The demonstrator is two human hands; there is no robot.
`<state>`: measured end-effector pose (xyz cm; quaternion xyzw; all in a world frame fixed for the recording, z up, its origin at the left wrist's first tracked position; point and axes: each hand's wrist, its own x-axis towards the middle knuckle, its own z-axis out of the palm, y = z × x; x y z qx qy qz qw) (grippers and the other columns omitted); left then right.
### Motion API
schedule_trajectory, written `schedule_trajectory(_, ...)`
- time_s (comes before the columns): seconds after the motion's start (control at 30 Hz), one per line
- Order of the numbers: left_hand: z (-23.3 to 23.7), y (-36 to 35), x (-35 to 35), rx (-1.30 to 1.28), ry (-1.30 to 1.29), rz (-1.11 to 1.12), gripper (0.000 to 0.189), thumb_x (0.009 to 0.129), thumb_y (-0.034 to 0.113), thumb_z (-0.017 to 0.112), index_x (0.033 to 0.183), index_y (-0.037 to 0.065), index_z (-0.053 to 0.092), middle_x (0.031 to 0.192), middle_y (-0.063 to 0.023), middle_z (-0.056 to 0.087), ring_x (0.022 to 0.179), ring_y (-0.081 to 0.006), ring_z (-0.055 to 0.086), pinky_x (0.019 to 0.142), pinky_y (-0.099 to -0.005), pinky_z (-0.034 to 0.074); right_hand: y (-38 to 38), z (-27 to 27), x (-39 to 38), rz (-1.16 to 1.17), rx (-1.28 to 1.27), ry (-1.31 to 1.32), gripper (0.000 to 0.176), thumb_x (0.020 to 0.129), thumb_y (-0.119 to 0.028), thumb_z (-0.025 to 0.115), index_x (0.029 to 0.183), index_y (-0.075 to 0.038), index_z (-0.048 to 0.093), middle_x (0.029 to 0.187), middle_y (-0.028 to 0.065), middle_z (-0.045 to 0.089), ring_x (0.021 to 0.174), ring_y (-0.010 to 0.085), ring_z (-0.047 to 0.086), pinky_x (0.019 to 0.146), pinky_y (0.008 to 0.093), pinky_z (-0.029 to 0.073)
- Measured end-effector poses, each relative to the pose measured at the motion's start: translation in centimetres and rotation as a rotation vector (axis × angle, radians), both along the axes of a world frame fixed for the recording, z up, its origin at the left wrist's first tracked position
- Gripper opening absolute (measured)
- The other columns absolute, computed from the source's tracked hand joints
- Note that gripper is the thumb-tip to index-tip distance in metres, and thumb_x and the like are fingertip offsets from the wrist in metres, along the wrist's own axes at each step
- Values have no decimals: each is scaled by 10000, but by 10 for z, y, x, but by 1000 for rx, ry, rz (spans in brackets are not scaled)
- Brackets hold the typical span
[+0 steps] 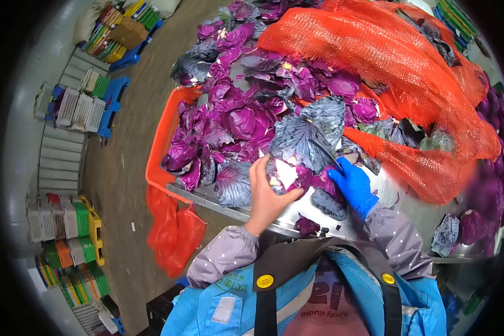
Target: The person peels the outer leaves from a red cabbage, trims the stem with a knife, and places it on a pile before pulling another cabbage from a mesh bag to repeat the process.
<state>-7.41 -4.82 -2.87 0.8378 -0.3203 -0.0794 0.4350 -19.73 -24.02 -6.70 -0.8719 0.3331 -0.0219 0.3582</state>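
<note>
My left hand (pixel 267 193), bare, is closed around a red cabbage (pixel 290 173) whose pale cut stem end faces up. My right hand (pixel 354 183), in a blue glove, is closed just right of the cabbage. A thin dark blade, apparently a knife (pixel 331 154), sticks out of it toward the upper left; its handle is hidden. Large dark outer leaves (pixel 305 137) lie right behind the cabbage. Below my right hand, a loose leaf (pixel 329 204) rests on the metal table (pixel 288 218).
Purple cabbage leaves (pixel 235 115) are heaped behind and to the left, by an orange crate (pixel 161 151). Red mesh sacks (pixel 375 56) cover the back right. More cabbages (pixel 473 227) sit at the right. Another red mesh bag (pixel 173 232) hangs at the table's left edge. Stacked crates (pixel 67 218) line the left wall.
</note>
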Motion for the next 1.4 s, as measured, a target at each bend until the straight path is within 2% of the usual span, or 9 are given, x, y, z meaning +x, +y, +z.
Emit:
schedule_trajectory(0.1,0,-5,-9,26,-75,-52,965,550,231,850,1322,-10,324,1276,-222,346,1212,-359,368,1019,-415,332,1,32,1,92,-119,-260,331,875,-275,574,1173,-135,539,1133,135,545,847,337,609,684,413,494)
schedule_trajectory(0.2,4,-13,-11,48,-143,-73,974,540,243,859,1318,-13,332,1281,-236,340,1225,-385,347,1028,-433,316,10,61,13,253,-120,-408,391,876,-169,539,1265,-162,500,1157,132,509,835,336,607,694,413,496)
schedule_trajectory(0.47,9,-27,-13,94,-230,-99,940,565,295,846,1309,-16,363,1201,-265,363,1125,-409,358,961,-482,315,13,51,30,212,-22,-245,455,837,-93,532,1285,-159,488,1056,82,549,761,294,605,630,372,504)
schedule_trajectory(0.5,9,-29,-14,114,-215,-94,933,581,275,840,1314,-26,346,1217,-264,352,1145,-414,358,975,-481,316,8,37,34,244,-331,-251,412,847,-117,529,1257,-149,502,968,95,602,753,305,616,630,374,507)
schedule_trajectory(0.53,9,-29,-13,114,-215,-94,933,581,275,840,1314,-26,346,1217,-264,352,1145,-414,358,975,-481,316,5,27,34,244,-331,-251,412,847,-117,529,1257,-149,502,968,95,602,753,305,616,630,374,507)
schedule_trajectory(0.73,5,-30,-16,123,-255,-102,908,586,281,835,1301,-19,362,1196,-265,349,1137,-415,343,969,-500,300,-8,28,48,249,-173,-28,284,868,-235,519,1123,-110,541,859,172,643,772,368,624,647,458,493)
schedule_trajectory(1.0,11,-34,-25,164,-339,-162,901,590,276,828,1309,-10,365,1188,-265,352,1131,-413,337,959,-507,308,-27,15,35,237,67,-120,312,870,-335,521,1003,-70,618,906,201,636,844,390,606,732,483,472)
schedule_trajectory(1.27,1,-27,-39,-7,33,-196,890,586,199,811,1330,29,352,1161,-171,414,1097,-318,435,961,-393,366,-16,68,10,365,-223,18,238,859,-316,548,906,-88,597,754,171,618,741,363,613,637,474,473)
schedule_trajectory(1.4,1,-42,-43,-25,74,-235,850,594,199,814,1323,55,403,1167,-182,411,1118,-335,422,975,-404,355,-14,37,4,111,-330,-307,263,844,-356,588,949,-114,608,869,139,628,728,331,622,624,454,476)
